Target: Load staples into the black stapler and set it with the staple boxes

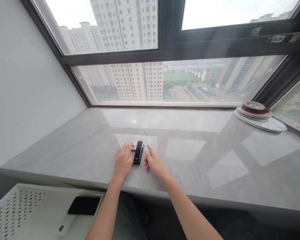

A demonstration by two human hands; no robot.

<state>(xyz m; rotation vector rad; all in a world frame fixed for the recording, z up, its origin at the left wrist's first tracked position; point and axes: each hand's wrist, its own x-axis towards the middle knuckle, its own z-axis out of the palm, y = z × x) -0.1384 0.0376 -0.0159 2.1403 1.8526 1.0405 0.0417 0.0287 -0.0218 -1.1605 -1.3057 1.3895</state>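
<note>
Stapler lies between my hands, long axis 12-to-6. My left hand touches it at 9, fingers flat together; my right hand waits just beside at 3, fingers loosely apart.

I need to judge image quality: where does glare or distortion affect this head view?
Head view: window light throws pale glare patches on the grey sill; window frame lines bow from the wide lens; left hand, right hand and black stapler stay sharp, evenly lit.
</note>
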